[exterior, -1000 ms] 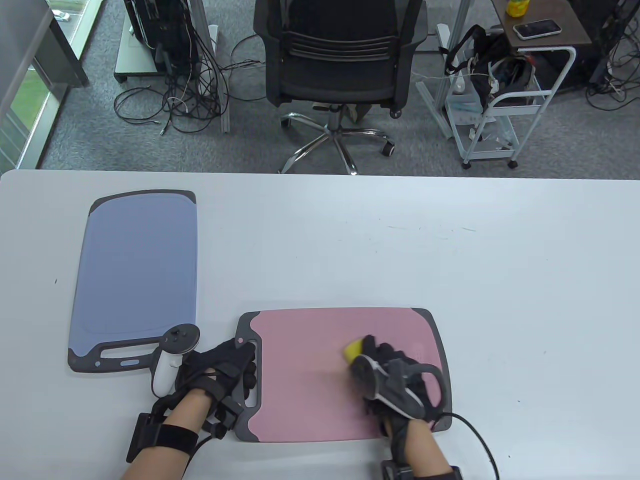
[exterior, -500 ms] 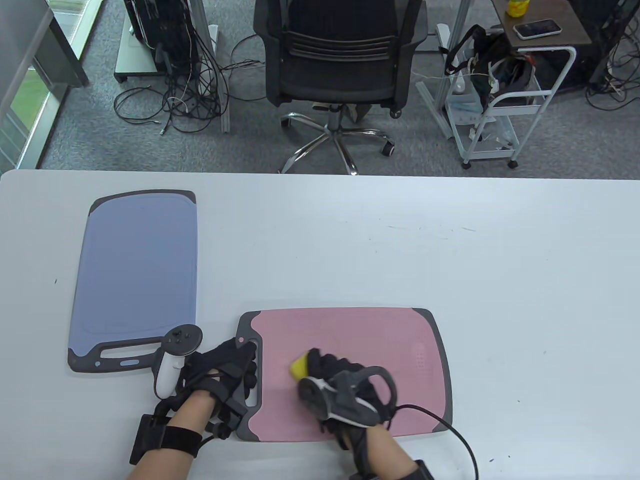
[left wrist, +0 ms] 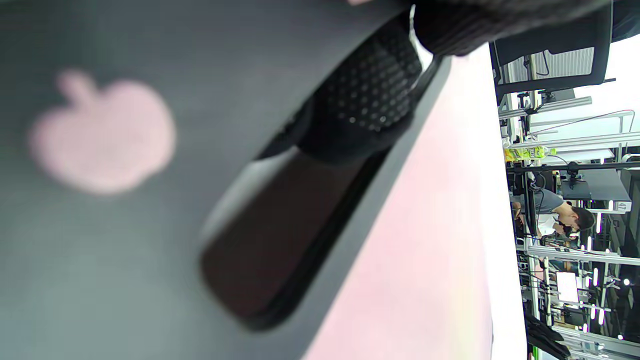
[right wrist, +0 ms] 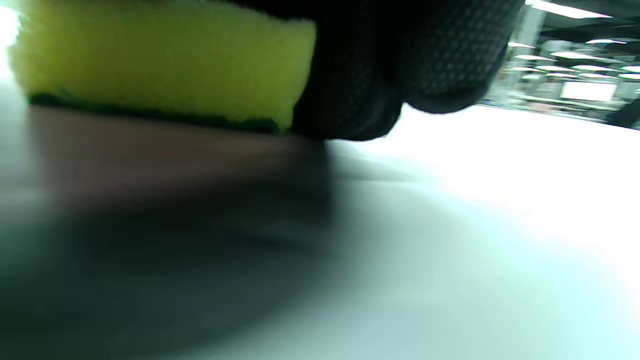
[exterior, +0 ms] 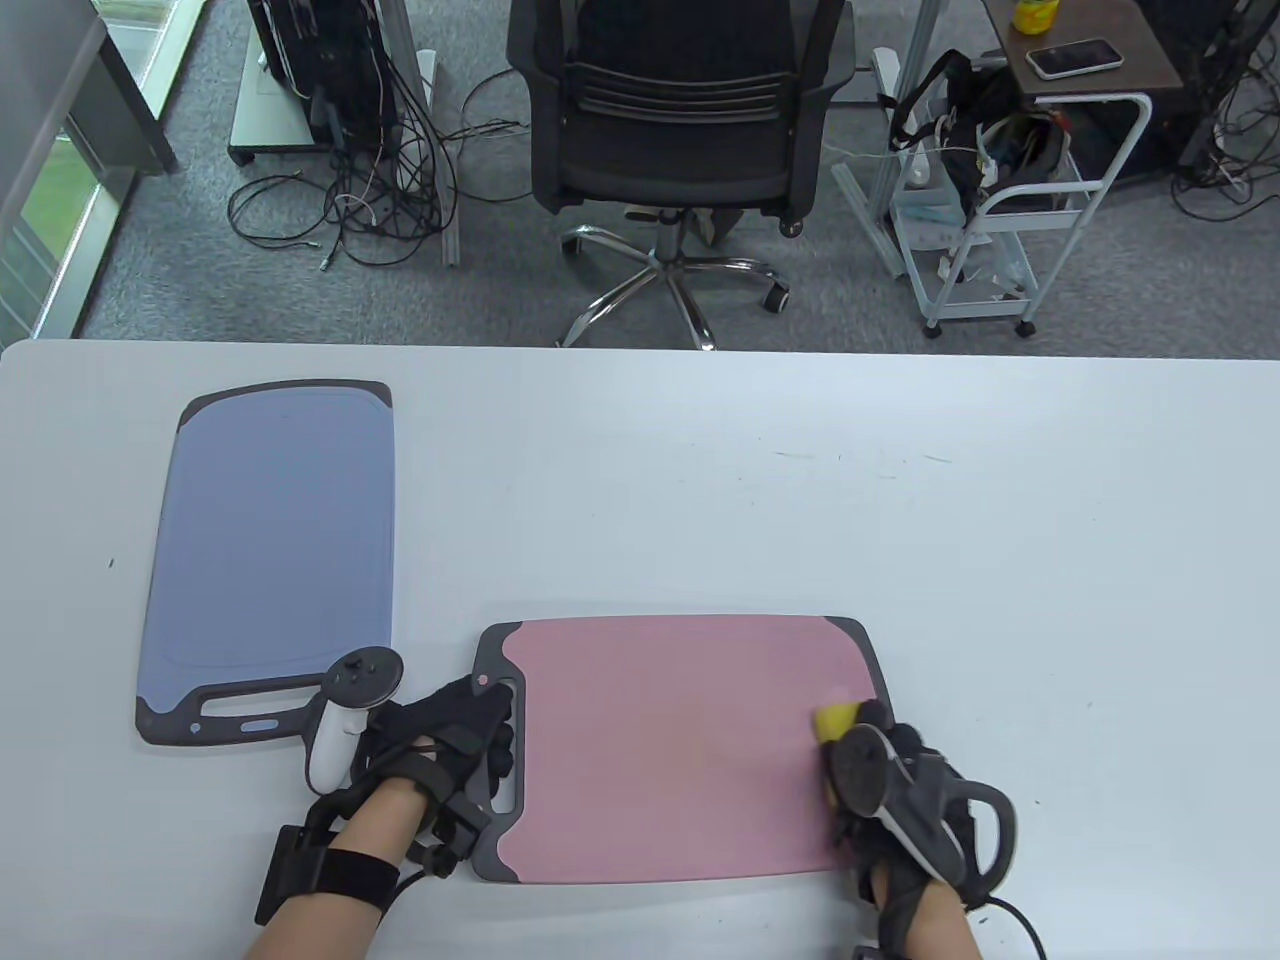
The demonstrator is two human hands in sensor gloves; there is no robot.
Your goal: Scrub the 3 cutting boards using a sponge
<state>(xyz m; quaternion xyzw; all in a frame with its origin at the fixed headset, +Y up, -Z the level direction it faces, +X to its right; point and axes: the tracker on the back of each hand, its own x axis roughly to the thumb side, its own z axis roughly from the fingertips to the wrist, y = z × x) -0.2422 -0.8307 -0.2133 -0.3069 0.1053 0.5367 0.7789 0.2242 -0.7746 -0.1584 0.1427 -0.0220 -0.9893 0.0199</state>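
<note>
At the far left of the table [exterior: 700, 480] the blue cutting board [exterior: 275, 540] lay with its long axis running away from you, its handle end nearest you, well apart from your right hand and much closer to your left. Your left hand [exterior: 445, 745] rested on the grey handle end of the pink cutting board [exterior: 670, 750], fingers [left wrist: 367, 107] hooked into the handle slot as the left wrist view showed, pinning that board flat. The pink board lay with its long axis running left to right across your front, handle on the left. At its right end your right hand [exterior: 890, 790] gripped the yellow sponge [exterior: 835, 720], fingers curled over it and its dark green scrubbing face pressed down on the board, which the right wrist view showed plainly [right wrist: 160, 65]. The sponge sat right at the board's grey right-hand rim, so nearly all the pink surface stretched to the left of your grip, along the long axis, towards your bracing hand. I judged that any coming stroke would have to run leftward. Only two boards were in view; where the third lay could not be told.
</note>
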